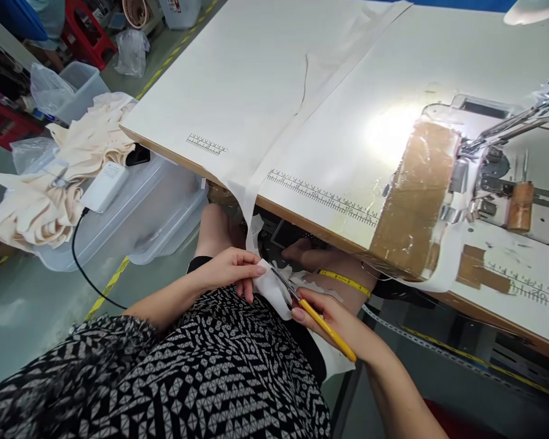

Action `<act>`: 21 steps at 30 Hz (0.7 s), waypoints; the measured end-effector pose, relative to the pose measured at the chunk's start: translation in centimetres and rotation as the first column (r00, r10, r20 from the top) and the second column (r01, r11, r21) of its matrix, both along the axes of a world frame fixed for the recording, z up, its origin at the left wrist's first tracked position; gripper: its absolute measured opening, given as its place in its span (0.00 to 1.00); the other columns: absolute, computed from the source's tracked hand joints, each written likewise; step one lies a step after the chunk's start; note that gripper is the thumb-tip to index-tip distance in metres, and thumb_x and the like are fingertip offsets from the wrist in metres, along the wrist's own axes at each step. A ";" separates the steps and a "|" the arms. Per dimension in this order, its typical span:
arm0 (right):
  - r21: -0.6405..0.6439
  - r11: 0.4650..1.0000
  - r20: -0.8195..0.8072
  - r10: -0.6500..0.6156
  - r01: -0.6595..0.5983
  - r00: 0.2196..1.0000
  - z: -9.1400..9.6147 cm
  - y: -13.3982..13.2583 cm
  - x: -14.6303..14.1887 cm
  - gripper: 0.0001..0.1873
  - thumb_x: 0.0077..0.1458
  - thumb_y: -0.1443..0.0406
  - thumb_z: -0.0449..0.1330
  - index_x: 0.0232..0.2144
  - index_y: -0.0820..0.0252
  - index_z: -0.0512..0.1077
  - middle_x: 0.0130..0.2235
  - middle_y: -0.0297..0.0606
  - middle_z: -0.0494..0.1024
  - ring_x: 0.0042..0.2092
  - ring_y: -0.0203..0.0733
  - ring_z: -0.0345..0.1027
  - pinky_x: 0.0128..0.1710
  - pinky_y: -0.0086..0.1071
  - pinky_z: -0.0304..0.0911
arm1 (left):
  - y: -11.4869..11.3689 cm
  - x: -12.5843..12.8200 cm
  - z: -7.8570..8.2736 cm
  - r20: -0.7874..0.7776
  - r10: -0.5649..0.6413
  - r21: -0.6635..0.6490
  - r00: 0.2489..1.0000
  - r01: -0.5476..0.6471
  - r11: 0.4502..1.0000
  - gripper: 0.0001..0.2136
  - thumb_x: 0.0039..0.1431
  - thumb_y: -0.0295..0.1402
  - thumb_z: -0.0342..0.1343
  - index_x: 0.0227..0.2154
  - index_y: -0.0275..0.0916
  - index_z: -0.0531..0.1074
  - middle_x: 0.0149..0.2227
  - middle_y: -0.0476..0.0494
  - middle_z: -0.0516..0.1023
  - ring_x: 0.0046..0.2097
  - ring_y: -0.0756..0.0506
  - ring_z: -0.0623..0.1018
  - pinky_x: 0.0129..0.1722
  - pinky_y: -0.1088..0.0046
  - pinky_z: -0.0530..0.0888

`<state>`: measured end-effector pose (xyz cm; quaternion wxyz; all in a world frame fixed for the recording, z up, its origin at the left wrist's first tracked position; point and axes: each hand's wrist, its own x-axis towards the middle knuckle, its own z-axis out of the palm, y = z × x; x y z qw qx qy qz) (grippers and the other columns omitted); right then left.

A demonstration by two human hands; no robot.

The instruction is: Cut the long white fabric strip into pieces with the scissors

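Note:
Over my lap, my left hand (238, 271) pinches a strip of white fabric (271, 291) between thumb and fingers. My right hand (327, 314) is wrapped round scissors with yellow handles (327, 329). Their metal blades point up and left, up against the fabric close to my left fingertips; I cannot tell whether they are cutting through it. From the table edge a long white strip (250, 201) hangs down towards my left hand, and its other part runs across the tabletop to the far side.
The white table (238, 79) has printed rulers along its front. At right stands a sewing machine (489, 177), with a wooden-handled tool (521, 204) beside it. Cream fabric pieces (91, 137) and a white power bank (105, 186) lie on plastic bins (114, 225) at left. A yellow tape measure (345, 281) crosses my leg.

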<state>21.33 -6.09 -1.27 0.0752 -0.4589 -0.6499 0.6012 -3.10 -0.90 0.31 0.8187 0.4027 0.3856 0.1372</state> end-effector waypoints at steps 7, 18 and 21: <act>0.075 0.996 0.143 0.039 -0.050 0.989 0.2 0.6 -0.2 0.25 0.54 0.43 0.53 0.23 0.56 0.57 0.22 0.29 0.59 0.25 0.35 0.52 0.23 0.28 0.50 | 0.4 -0.5 -0.9 0.011 0.018 -0.094 1.000 -0.017 0.995 0.21 0.50 0.48 0.62 0.33 0.32 0.71 0.24 0.41 0.79 0.28 0.45 0.81 0.23 0.78 0.72; 0.284 0.956 0.316 -0.026 -0.068 0.948 0.7 0.6 -0.7 0.25 0.55 0.44 0.51 0.20 0.55 0.55 0.19 0.31 0.64 0.22 0.36 0.55 0.22 0.29 0.47 | 0.5 -1.0 -1.2 0.002 0.011 -0.084 1.000 -0.010 0.996 0.21 0.49 0.48 0.63 0.33 0.31 0.72 0.26 0.40 0.80 0.28 0.46 0.81 0.27 0.76 0.74; 0.304 0.950 0.317 -0.034 -0.068 0.948 0.6 0.4 -0.7 0.25 0.56 0.44 0.50 0.20 0.55 0.55 0.19 0.32 0.65 0.21 0.36 0.56 0.22 0.29 0.47 | 0.5 -1.0 -1.1 0.009 0.010 -0.088 1.000 -0.010 0.996 0.20 0.50 0.47 0.62 0.33 0.31 0.73 0.26 0.40 0.80 0.28 0.46 0.81 0.26 0.77 0.74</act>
